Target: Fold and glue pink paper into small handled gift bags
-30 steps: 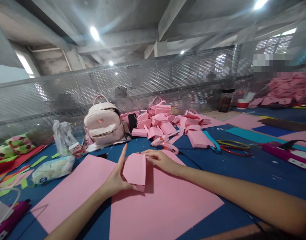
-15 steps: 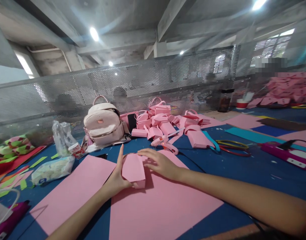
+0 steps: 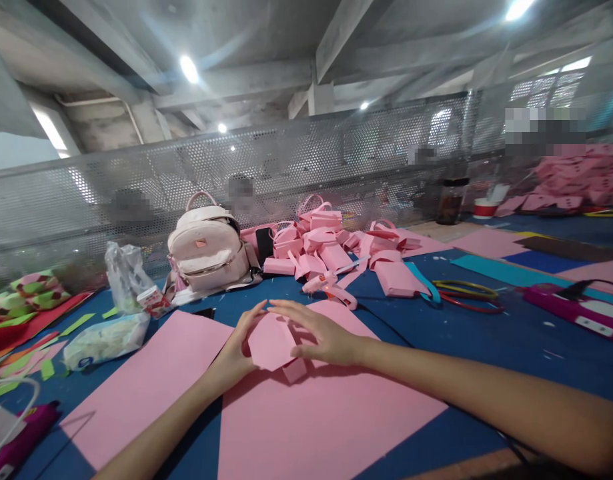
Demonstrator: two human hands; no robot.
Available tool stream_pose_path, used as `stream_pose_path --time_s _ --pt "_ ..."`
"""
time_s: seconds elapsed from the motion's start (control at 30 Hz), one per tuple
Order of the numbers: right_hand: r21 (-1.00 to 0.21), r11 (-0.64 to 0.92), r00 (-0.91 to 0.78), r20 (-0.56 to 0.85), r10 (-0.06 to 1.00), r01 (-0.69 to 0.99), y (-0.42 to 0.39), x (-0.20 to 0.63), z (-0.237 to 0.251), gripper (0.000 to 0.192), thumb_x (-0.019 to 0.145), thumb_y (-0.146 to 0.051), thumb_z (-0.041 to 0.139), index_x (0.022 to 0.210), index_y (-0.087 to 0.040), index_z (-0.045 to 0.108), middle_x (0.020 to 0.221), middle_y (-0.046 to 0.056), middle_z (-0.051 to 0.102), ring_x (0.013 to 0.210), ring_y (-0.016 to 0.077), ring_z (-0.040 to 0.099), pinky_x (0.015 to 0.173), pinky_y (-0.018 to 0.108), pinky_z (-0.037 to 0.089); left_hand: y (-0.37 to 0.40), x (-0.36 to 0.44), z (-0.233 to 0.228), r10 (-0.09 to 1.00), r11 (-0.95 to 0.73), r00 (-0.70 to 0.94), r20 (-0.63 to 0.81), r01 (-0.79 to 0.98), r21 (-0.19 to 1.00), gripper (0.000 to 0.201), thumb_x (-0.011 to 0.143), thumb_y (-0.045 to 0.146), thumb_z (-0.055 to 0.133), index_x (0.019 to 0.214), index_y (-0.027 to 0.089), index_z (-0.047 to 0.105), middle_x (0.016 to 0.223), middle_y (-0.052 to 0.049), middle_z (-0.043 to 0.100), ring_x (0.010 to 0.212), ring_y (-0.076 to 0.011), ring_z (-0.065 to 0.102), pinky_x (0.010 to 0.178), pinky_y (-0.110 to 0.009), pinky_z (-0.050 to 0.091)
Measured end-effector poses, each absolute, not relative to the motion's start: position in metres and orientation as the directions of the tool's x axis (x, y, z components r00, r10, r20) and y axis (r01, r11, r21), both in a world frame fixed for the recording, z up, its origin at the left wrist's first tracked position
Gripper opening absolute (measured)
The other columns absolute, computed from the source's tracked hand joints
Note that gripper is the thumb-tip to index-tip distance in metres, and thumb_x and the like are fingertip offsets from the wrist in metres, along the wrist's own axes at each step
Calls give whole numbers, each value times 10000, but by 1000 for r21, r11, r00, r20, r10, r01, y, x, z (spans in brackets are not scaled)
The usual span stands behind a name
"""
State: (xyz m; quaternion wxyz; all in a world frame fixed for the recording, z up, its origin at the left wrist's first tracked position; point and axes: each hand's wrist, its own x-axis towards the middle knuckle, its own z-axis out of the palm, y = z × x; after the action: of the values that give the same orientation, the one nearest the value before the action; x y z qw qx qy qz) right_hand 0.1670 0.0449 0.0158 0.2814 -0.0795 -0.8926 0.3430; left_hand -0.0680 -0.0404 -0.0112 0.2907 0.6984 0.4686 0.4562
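Between my two hands is a small folded pink box (image 3: 271, 343), tilted, above a large pink sheet (image 3: 316, 427). My left hand (image 3: 240, 343) curves round its left side, thumb near the lower edge and fingers at the top. From the right, my right hand (image 3: 323, 333) grips it, fingers over the top edge and thumb on the right side. The fingertips of both hands almost meet above the box. Just beyond them a pink glue gun (image 3: 329, 283) lies on the blue table (image 3: 466, 333).
Pink paper bags (image 3: 321, 240) are heaped behind the glue gun, beside a pale backpack (image 3: 209, 247). Another pink sheet (image 3: 156, 380) and a plastic packet (image 3: 106, 340) lie left. Right are coloured bands (image 3: 469, 297) and a purple power strip (image 3: 576, 310). A perforated metal partition (image 3: 286, 160) stands behind.
The box has turned and tipped between my hands. My left fingers have bent over its top, and my right thumb has come onto its side.
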Motion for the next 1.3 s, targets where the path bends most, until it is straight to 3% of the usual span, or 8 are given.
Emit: stream_pose_path --time_s 0.2,0.4,0.53,0.67,0.77,0.93,1.1,1.3 --pt "-717 695 -871 375 318 -55 48 167 10 1033 751 -684 748 1582 -253 311 1658 152 246 1520 338 231 1204 515 267 -40 -68 -1 897 -425 77 436 426 799 410 795 262 769 1199 309 715 1210 -79 579 1202 -287 556 1013 -395 468" --pt "-868 487 -857 323 401 -100 48 167 14 794 893 -610 649 1540 -243 372 1601 147 364 1449 299 391 1172 463 336 -38 -74 1 866 -445 -1 500 453 772 172 834 246 683 956 263 803 1045 -64 595 1035 -252 596 969 -382 451" --pt "-884 460 -821 323 471 -84 52 166 15 536 984 -588 506 1375 -224 550 1412 119 563 1326 280 506 1111 439 393 -40 -73 4 845 -453 -60 531 446 772 172 878 312 642 849 235 793 917 -45 583 893 -209 575 845 -323 450" --pt "-898 439 -814 283 508 -39 50 165 14 435 981 -583 507 1038 -184 670 1036 67 672 1010 234 609 926 357 482 -45 -69 10 843 -438 -113 526 423 793 262 891 372 632 735 189 738 913 -51 587 898 -200 560 809 -288 430" --pt "-907 421 -825 250 507 -17 45 164 17 427 971 -580 515 848 -183 612 823 10 587 809 177 566 773 294 477 -47 -67 13 864 -407 -125 487 394 824 352 901 443 614 692 166 676 862 -41 579 831 -181 558 741 -263 431" --pt "-895 446 -828 257 499 -9 44 161 18 421 931 -520 570 685 -195 463 712 -34 431 681 135 415 647 258 367 -48 -64 13 907 -329 -128 402 381 864 363 862 438 660 629 168 593 662 18 514 674 -135 491 649 -228 400" --pt "-883 468 -812 252 527 29 50 158 14 452 873 -443 626 629 -220 318 647 -66 295 614 111 309 578 252 267 -45 -60 9 960 -239 -50 276 368 899 263 826 418 689 868 161 730 815 -35 712 773 -188 624 683 -246 465" --pt "-885 463 -810 236 537 49 50 157 14 406 841 -431 611 632 -227 328 645 -65 286 607 109 279 568 251 256 -44 -61 8 972 -209 -16 234 394 895 272 817 420 690 866 157 741 858 -49 746 807 -201 652 712 -254 476"
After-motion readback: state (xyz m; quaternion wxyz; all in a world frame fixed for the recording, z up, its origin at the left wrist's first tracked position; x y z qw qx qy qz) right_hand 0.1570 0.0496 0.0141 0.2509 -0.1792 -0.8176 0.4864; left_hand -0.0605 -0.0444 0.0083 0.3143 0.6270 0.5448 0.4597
